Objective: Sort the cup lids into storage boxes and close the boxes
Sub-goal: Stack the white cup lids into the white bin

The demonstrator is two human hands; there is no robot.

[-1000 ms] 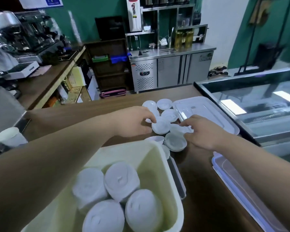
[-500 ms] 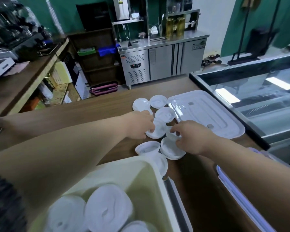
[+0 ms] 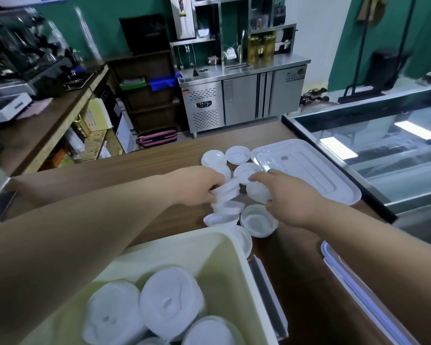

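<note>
White plastic cup lids [image 3: 239,154] were scattered across the brown wood-grain surface [image 3: 159,165] at about twelve o'clock from the pale yellow-green plastic storage box [image 3: 224,247], which sat open at six o'clock. Inside that box, several stacks of white lids [image 3: 171,301] had already been stood side by side, so part of the sorting was judged done. Roughly eight to ten loose lids were still to be gathered, some face up and some inverted, among them an upturned lid [image 3: 258,220] just beyond the box rim.

The left hand [image 3: 197,186] was closed around a short tilted stack of lids [image 3: 225,191], pinched between thumb and fingers. The right hand [image 3: 288,195] was curled loosely over a single lid [image 3: 258,192], with the fingertips on it; whether it was fully gripped could not be told.

No box had been closed. A translucent white rectangular box cover [image 3: 306,170] lay flat at one o'clock, touching the lid cluster, and another clear cover with a blue edge [image 3: 353,282] was seen at four o'clock.

On the steel under-counter fridge [image 3: 244,100] at twelve o'clock, a small logo was seen on the right door, its lettering too blurred to be read with confidence. No writing was legible on the lids.
</note>
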